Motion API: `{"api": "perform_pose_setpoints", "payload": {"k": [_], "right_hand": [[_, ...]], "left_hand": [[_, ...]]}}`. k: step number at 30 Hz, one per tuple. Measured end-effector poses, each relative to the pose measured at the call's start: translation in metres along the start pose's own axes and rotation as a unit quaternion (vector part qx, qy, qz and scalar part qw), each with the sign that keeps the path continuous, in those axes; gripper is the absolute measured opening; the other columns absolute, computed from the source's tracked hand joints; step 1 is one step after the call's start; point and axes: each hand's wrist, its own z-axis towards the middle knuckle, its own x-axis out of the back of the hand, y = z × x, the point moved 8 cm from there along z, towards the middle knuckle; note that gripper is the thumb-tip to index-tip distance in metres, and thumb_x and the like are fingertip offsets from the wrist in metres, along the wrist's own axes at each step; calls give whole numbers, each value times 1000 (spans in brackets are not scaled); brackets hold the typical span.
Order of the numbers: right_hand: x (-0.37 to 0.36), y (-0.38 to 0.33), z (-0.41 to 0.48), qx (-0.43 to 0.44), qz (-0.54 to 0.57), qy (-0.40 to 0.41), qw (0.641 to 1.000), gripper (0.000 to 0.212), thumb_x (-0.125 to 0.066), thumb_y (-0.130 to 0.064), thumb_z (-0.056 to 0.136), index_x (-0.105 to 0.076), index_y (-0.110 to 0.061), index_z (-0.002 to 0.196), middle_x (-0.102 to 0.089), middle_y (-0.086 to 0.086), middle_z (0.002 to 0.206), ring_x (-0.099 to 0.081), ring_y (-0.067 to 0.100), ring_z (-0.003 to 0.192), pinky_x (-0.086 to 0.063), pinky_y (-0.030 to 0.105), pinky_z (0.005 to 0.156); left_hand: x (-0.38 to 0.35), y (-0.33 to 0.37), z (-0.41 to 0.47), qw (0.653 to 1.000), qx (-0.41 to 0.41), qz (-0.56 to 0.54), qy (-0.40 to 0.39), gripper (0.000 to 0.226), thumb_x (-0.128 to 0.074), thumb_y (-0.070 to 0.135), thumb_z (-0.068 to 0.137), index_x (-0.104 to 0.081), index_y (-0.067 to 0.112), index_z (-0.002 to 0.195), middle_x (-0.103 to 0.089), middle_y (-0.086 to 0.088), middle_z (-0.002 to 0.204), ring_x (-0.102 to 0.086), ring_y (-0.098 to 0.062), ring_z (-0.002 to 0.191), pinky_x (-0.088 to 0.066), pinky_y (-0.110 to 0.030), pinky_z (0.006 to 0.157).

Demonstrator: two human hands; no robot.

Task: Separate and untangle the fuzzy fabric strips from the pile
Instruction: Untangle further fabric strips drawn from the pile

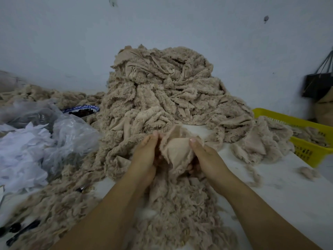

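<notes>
Fabric strip: the beige fabric strip [177, 152] is being held up between both hands. It is hanging just in front of the pile's near foot, over the loose fluff trailing toward the person.
Left hand: the left hand [146, 152] is gripping the strip's left edge, thumb on top, with the fingers hidden behind the cloth.
Right hand: the right hand [205, 156] is pinching the right edge the same way, thumb pressing on the backing.
Step in hand: judging by the grip, the person is spreading one bunched strip open to free it from its neighbours.
Doing it well: pulling the edges apart slowly and sideways is likely working best. A snag in the trailing end below could be dragging more pieces along, so it may need lifting clear first.
Texture: the strip is showing a smooth, matte backing folded into soft creases, with a shaggy, curly nap fringing its edges.
Pile: the pile [162, 91] is rising high against the wall behind, a knot of the same limp, ragged strips.
Worktop: the pale worktop [281, 186] is carrying stray tufts.
Surroundings: a yellow slotted basket [281, 115] is sitting at the right holding more fluff, and crinkled clear plastic bags [68, 134] are lying at the left.
</notes>
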Motion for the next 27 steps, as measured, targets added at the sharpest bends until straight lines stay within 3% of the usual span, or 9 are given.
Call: {"api": "perform_pose_setpoints", "payload": {"k": [3,6,8,11,16,19,23,25,27], "right_hand": [[3,-6,2,3,156,2,988,41,-48,-39,101,-69,-6,88,-71,13,76,-67,17,61,-54,27,54],[9,-16,4,26,277,-1,961,33,-46,-30,103,-64,-2,101,-75,15,86,-73,20,75,-58,25,62],[22,-21,6,44,340,34,939,32,-45,-28,103,-63,-2,99,-75,14,84,-74,19,77,-59,24,64],[43,-27,5,73,401,96,908,29,-44,-28,104,-61,-6,101,-76,8,80,-74,16,75,-58,23,64],[56,-13,8,45,388,160,907,28,-47,-29,104,-58,-11,85,-64,-1,61,-62,9,54,-53,23,53],[53,-5,11,31,269,170,948,32,-47,-25,105,-53,-12,75,-53,-3,52,-53,11,49,-49,25,51],[39,-1,11,7,67,134,989,11,-55,-27,98,-55,-21,107,-58,-1,69,-59,12,60,-52,27,57],[27,0,12,9,14,83,996,49,-60,-48,90,-50,-22,130,-63,0,89,-65,15,75,-57,33,69],[12,-4,10,36,-26,16,999,55,-62,-63,80,-53,-35,127,-70,-7,83,-69,12,71,-58,28,65]], "left_hand": [[-13,-2,-5,993,-7,82,-82,42,-50,59,95,-70,21,99,-71,0,94,-65,-20,83,-51,-28,70],[-26,-11,-20,924,-42,334,-182,48,-62,78,74,-65,35,96,-70,16,89,-65,1,80,-50,-15,67],[-28,-18,-17,873,-74,447,-182,37,-66,57,85,-63,21,88,-61,3,77,-57,-5,69,-43,-20,63],[-20,-2,-10,854,-126,495,-97,21,-59,30,97,-56,32,76,-55,12,70,-51,4,58,-34,-9,49],[-1,23,-9,903,-182,389,27,14,-54,22,98,-53,30,86,-59,4,72,-48,2,49,-37,-11,42],[2,14,-5,979,-93,178,24,6,-50,18,102,-55,20,99,-69,0,68,-58,-6,51,-45,-19,45],[-13,1,-7,999,-11,10,-45,15,-49,13,103,-56,10,89,-72,-1,70,-73,-17,69,-56,-22,54],[-17,-2,-7,998,-5,-6,-68,23,-52,14,102,-63,11,83,-74,-4,78,-74,-22,81,-58,-24,61],[-21,-4,-9,993,-14,32,-109,22,-56,25,99,-75,18,91,-76,-6,98,-73,-21,95,-58,-28,73]]}}
